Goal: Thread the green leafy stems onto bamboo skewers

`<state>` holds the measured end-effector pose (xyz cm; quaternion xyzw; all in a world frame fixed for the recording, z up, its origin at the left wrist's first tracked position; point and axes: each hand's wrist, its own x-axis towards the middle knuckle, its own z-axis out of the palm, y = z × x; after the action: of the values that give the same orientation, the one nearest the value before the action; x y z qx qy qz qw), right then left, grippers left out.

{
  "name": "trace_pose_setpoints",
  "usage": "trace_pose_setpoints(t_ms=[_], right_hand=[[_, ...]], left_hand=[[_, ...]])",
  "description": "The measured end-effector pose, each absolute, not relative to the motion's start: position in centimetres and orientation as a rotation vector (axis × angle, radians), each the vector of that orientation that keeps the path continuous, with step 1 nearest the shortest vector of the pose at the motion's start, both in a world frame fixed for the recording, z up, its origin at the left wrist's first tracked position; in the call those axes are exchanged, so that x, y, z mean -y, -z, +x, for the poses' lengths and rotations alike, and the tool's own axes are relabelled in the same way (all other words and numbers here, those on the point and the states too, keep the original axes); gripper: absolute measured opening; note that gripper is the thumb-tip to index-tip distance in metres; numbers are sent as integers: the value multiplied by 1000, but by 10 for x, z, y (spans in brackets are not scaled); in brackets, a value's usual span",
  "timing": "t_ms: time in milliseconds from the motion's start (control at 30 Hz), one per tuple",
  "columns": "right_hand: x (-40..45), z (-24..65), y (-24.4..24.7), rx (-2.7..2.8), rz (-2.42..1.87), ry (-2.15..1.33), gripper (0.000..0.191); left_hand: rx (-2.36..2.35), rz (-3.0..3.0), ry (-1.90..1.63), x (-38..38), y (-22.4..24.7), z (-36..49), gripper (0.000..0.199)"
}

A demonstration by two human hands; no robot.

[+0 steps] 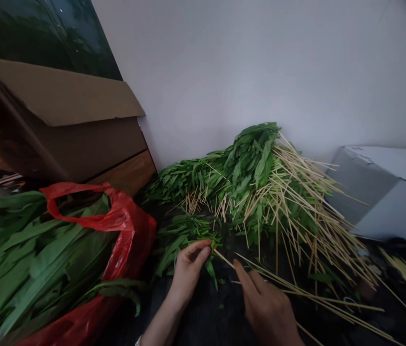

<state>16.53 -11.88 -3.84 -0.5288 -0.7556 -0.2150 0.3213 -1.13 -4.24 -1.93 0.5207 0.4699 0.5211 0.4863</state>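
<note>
Between the thumb and forefinger of my left hand [188,271] a small green leaf [210,266] is pinched. My right hand [265,302] grips a thin bamboo skewer [224,258], whose far end meets the leaf at my left fingertips. Whether the tip has gone through the leaf is too small to tell. Just beyond my left hand lies a small heap of loose leaves [179,235]. Several loose skewers [318,300] stretch out beside and beyond my right hand.
Behind my hands, leafy skewers [296,192] are piled against the white wall [242,72]. A red plastic bag [140,235] full of large green leaves [44,259] stands at the left, near a cardboard box [80,98]. At the right sits a white box [397,192].
</note>
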Motion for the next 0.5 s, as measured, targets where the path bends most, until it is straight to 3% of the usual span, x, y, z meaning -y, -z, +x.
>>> trace_pose_setpoints(t_ms=[500], right_hand=[[121,163,18,1919,-1281,656,34]], left_hand=[[-1163,1326,-1289,44,17,-9,22]])
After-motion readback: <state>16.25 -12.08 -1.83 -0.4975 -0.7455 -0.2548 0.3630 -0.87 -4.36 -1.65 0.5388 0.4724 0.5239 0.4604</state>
